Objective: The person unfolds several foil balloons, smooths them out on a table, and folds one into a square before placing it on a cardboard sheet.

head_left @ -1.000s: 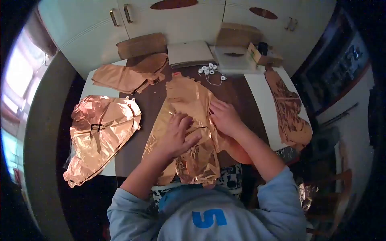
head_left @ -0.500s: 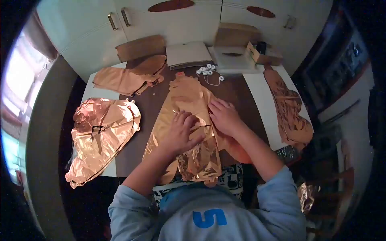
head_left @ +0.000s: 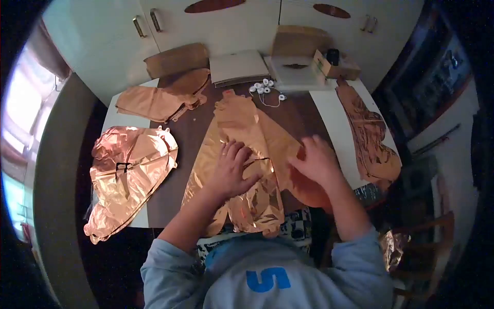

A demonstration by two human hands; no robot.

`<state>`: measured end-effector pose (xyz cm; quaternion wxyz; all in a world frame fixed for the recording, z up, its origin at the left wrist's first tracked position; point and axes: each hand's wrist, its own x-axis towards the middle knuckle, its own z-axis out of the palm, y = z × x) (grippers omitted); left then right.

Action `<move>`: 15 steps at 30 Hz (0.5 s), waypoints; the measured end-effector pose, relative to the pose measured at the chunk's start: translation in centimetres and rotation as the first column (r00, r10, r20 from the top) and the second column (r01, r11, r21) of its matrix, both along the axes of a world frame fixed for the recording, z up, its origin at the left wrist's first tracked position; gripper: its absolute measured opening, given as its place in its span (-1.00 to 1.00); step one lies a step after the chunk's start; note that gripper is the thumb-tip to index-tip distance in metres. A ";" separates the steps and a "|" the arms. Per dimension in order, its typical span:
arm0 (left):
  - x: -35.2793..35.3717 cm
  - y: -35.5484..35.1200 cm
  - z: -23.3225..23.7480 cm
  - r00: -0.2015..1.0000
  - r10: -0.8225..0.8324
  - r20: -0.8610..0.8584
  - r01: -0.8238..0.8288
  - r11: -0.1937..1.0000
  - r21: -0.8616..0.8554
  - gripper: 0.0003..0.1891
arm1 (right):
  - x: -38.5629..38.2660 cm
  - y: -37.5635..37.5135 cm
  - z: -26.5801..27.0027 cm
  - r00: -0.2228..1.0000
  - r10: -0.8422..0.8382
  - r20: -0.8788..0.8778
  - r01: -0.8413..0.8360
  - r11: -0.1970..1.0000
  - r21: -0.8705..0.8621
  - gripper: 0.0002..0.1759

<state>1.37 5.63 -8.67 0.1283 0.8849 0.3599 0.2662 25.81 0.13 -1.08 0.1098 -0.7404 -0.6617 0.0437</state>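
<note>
A flat, uninflated copper-coloured foil balloon [head_left: 239,131] lies in front of me, its near end at the table's front edge. A thin black line marks its middle. My left hand [head_left: 235,170] rests flat on it, fingers lying forward and thumb spread to the right. At the balloon's right side, my right hand [head_left: 318,160] has its thumb and fingers bent round the edge of a folded-out flap [head_left: 303,180]. The fingertips are partly hidden against the foil.
Another shiny foil balloon [head_left: 131,175] lies left, with folded ones [head_left: 149,103] behind it. More folded foil [head_left: 370,134] lies right. At the back are white rolls on a string [head_left: 265,87], a pale flat stack [head_left: 239,67], a clear lidded box [head_left: 296,72] and a small carton [head_left: 337,67].
My right hand has moved right and slightly nearer me, drawing the foil flap outward so it spreads wider. My left hand has stayed in place on the balloon.
</note>
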 end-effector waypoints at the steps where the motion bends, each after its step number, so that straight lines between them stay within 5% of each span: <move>1: 0.0 0.0 -0.1 1.000 0.002 -0.004 -0.002 1.000 0.004 -0.30 | 0.8 -1.5 0.7 0.999 -0.050 -0.003 0.050 0.996 -0.071 -0.36; 4: -0.1 0.3 -0.5 1.000 -0.012 -0.002 0.012 1.000 0.007 -0.27 | 3.1 -5.2 1.5 0.982 -0.188 0.028 0.189 0.955 -0.227 -0.27; 7: 0.0 0.2 -0.2 0.994 0.004 0.105 0.004 0.997 -0.079 -0.23 | 4.7 -7.4 0.0 0.962 -0.269 0.055 0.274 0.945 -0.179 -0.35; 15: 0.0 0.0 0.5 0.999 -0.014 0.035 0.015 0.999 -0.029 -0.22 | 4.9 -7.4 -1.8 0.960 -0.218 -0.176 0.189 0.967 -0.171 -0.70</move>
